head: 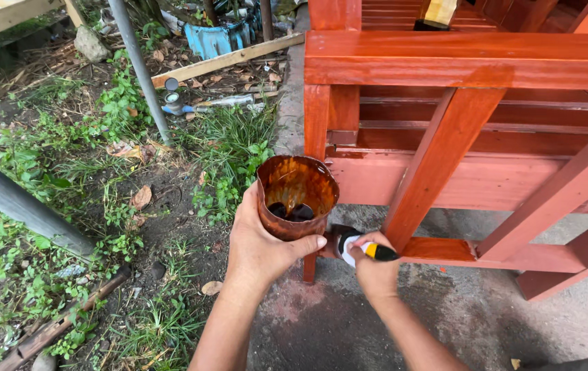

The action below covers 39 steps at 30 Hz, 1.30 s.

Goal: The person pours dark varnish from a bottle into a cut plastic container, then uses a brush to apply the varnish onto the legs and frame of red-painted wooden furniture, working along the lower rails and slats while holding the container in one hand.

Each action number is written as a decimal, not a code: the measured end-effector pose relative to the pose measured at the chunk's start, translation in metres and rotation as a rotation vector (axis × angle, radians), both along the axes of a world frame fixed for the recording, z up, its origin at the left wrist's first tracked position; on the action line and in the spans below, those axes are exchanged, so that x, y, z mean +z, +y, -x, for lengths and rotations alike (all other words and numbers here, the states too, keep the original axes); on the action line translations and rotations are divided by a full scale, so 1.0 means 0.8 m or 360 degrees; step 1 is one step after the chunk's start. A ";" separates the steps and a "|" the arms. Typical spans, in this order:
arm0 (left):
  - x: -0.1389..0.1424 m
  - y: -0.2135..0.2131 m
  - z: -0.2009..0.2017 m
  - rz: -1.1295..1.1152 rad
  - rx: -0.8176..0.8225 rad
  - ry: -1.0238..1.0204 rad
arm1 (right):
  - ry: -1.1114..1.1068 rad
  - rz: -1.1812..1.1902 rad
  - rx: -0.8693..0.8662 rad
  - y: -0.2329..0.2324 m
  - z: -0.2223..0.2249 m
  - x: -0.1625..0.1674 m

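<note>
Two hands are busy. The left hand [261,251] is wrapped around a stained cup [297,197]. The right hand [374,271] grips a brush [356,249], probably touching the red wooden frame [438,154].

A stain-smeared brown cup [297,197] stands upright, dark liquid pooled inside. Just beside it, a paintbrush [356,248] with a yellow-and-black handle touches the reddish wooden rail [445,251].

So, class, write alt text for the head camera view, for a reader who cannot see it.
A person's left hand holds a stained cup of dark liquid while the right hand presses a paintbrush against the low rail of a reddish-brown wooden frame. The frame stands on concrete, with weeds and grey poles to the left.
</note>
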State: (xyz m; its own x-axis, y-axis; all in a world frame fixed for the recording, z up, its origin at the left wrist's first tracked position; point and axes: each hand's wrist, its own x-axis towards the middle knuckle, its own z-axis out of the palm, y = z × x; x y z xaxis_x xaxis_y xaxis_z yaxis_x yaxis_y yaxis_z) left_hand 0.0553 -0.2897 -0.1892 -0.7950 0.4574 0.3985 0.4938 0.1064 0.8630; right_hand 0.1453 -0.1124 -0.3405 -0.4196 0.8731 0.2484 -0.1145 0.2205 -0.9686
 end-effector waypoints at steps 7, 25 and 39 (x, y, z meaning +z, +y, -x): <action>-0.002 0.000 0.004 -0.0185 -0.0158 -0.0152 | -0.0206 -0.0601 -0.0093 -0.013 0.002 0.007; -0.001 -0.002 0.005 -0.0280 -0.0214 -0.0154 | -0.1265 -0.1370 0.0125 -0.034 -0.013 -0.001; 0.001 -0.007 0.001 -0.0181 -0.0173 -0.0106 | -0.0781 -0.0946 -0.0258 -0.016 -0.030 0.025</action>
State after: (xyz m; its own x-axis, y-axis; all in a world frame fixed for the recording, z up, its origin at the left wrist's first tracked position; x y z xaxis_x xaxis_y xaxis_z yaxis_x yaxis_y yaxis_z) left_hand 0.0543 -0.2953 -0.1887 -0.7699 0.4971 0.4003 0.4381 -0.0444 0.8978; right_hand 0.1696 -0.1256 -0.3209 -0.4809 0.7115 0.5123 0.3738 0.6949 -0.6143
